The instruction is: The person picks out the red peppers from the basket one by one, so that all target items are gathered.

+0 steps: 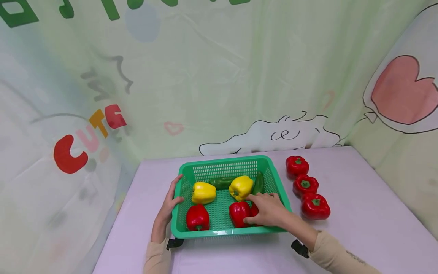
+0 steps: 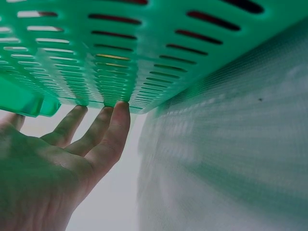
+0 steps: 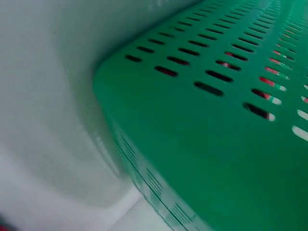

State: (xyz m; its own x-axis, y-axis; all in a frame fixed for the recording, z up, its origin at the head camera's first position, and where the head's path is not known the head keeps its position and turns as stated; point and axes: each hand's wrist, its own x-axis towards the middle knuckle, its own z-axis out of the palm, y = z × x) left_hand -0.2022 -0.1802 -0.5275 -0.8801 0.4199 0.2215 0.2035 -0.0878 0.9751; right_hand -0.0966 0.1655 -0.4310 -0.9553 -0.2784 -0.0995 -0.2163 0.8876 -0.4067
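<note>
Gripping green basket [image 1: 222, 233] at left rim was left hand [image 1: 168, 203], thumb hooked over edge, fingers apart against outer wall. Right hand [image 1: 268, 209] was inside basket's near right corner, thumb and fingers curved round partly hidden red pepper [image 1: 254, 210]; another red pepper [image 1: 239, 214] sat just beside. Third red pepper [image 1: 197, 217] lay in basket's near left corner; two yellow peppers [image 1: 203, 193] and two cucumbers [image 1: 221, 182] farther back in basket. Three red peppers [image 1: 305, 185] stood right of basket on lilac table [image 1: 356, 198]
</note>
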